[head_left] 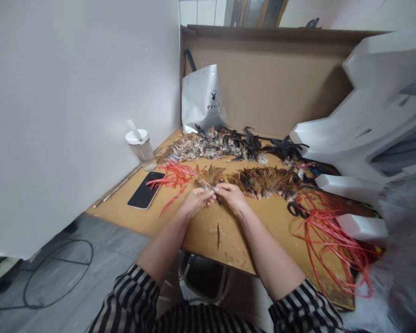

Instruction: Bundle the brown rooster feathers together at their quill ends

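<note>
Over the middle of the table, my left hand (200,200) and my right hand (229,194) meet with their fingertips pinched together. Between them they grip the lower end of a tuft of brown feathers (210,175), which fans out upward. Just beyond my right hand lies a row of brown and black feather bunches (266,181). Short red plastic strips (178,173) lie left of the tuft. A single dark feather (218,235) rests on the table below my hands. The exact spot where the fingers close on the tuft is partly hidden.
A phone (146,190) and a lidded cup (142,149) stand left on the yellow table (131,219). Behind are more feather bunches (215,144) and a silver bag (201,99). At right lie black-handled scissors (297,210), long red strips (327,236) and white foam pieces (362,226).
</note>
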### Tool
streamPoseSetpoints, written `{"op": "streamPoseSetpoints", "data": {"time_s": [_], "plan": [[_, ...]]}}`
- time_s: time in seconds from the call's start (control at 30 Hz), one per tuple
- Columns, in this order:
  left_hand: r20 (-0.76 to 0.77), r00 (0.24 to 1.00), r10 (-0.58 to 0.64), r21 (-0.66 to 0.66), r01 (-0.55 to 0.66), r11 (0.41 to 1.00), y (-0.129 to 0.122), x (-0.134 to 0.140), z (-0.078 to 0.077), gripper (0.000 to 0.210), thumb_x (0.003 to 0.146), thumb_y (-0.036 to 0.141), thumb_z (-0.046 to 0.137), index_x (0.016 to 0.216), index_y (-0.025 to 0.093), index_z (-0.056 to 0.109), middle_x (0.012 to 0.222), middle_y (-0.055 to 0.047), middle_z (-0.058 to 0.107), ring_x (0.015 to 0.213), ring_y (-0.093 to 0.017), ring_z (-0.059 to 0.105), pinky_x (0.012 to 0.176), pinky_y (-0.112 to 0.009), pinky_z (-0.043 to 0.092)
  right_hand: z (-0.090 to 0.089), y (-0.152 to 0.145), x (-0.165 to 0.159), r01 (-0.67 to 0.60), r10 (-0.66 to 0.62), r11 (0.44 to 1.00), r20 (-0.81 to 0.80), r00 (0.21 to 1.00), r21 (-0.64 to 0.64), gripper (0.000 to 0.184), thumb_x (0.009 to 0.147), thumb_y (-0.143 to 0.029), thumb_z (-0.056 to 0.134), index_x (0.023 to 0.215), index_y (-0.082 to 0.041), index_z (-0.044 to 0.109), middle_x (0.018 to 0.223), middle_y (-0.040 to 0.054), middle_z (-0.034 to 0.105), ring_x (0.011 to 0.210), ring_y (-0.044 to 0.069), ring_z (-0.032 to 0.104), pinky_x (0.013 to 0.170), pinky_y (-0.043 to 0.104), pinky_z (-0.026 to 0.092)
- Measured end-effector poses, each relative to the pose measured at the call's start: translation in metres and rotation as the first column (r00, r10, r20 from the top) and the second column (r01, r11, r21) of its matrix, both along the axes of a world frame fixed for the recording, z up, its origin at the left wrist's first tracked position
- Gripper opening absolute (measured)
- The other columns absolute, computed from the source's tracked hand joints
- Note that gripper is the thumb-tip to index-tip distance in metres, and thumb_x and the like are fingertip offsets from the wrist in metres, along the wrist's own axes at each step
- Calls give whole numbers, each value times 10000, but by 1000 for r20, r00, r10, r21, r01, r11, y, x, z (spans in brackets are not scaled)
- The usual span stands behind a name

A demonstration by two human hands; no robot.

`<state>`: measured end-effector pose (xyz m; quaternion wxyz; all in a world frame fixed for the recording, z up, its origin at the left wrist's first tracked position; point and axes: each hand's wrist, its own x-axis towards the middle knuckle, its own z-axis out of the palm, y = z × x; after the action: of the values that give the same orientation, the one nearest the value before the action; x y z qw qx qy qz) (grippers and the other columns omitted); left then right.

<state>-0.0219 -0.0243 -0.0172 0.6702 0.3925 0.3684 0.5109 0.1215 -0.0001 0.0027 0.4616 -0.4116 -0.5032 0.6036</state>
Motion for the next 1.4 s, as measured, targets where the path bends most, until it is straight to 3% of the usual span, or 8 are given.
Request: {"op": "streamPoseSetpoints", "data": {"time_s": [0.17, 0.33, 0.47, 0.63, 0.83, 1.07, 1.23, 1.4], "plan": [[20, 987, 157, 14, -157, 988, 5, 0, -4, 243, 619, 303, 701, 737, 98, 644, 640, -34, 620, 514, -53, 524, 498, -168, 383, 1, 0, -2, 117, -118, 991, 21, 993, 68, 333, 604, -384, 676, 852, -163, 661, 653, 4, 617, 523, 80, 476, 511, 213, 357], [-42, 984, 176, 25, -175, 984, 9, 0, -9, 267, 597, 339, 706, 674, 94, 634, 609, -44, 620, 490, -70, 523, 496, -193, 403, -1, -1, -7, 115, -137, 970, 92, 986, 213, 263, 598, -368, 684, 719, -139, 638, 652, 21, 617, 560, 99, 496, 549, 226, 381], [-97, 983, 156, 37, -153, 988, 9, 2, -9, 298, 578, 370, 710, 666, 95, 638, 583, -47, 618, 478, -79, 521, 495, -206, 403, -4, 0, -8, 126, -141, 973, 66, 988, 191, 242, 591, -355, 692, 681, -138, 632, 613, 7, 602, 547, 96, 489, 550, 226, 372], [-119, 993, 20, 43, -15, 999, 2, 2, -2, 291, 613, 374, 690, 675, 93, 647, 546, -36, 600, 444, -69, 503, 480, -201, 379, -2, 0, 0, -49, 52, 998, -57, 997, 49, 242, 592, -350, 702, 687, -145, 615, 543, -20, 569, 490, 86, 473, 529, 230, 361], [-176, 981, -80, 87, 96, 992, -2, 0, 0, 281, 669, 376, 644, 687, 96, 656, 564, -43, 608, 460, -71, 512, 482, -192, 380, 3, -1, 10, -328, 328, 944, -164, 930, 32, 229, 638, -349, 671, 655, -158, 544, 525, -21, 564, 525, 121, 535, 599, 278, 403], [-314, 925, 213, 287, -121, 950, 5, 1, -15, 283, 714, 372, 583, 731, 97, 649, 641, -75, 654, 490, -103, 541, 495, -220, 434, 10, -2, 8, -191, 174, 964, 106, 979, 183, 214, 611, -320, 687, 659, -137, 587, 621, -8, 584, 576, 97, 505, 593, 234, 377], [-356, 926, 124, 290, -17, 957, 3, 2, -15, 292, 730, 385, 560, 743, 107, 645, 673, -79, 665, 517, -112, 565, 518, -231, 453, 16, -5, 7, -226, 185, 929, 160, 970, 293, 272, 639, -355, 656, 538, -142, 521, 515, -21, 512, 495, 88, 441, 509, 224, 343], [-329, 943, -56, 225, 136, 965, 0, 1, -6, 332, 736, 415, 556, 733, 97, 654, 647, -80, 650, 530, -115, 574, 552, -241, 452, 11, -3, 9, -228, 207, 931, 102, 973, 284, 316, 674, -369, 632, 503, -144, 491, 470, -35, 474, 456, 76, 413, 487, 218, 324]]}}
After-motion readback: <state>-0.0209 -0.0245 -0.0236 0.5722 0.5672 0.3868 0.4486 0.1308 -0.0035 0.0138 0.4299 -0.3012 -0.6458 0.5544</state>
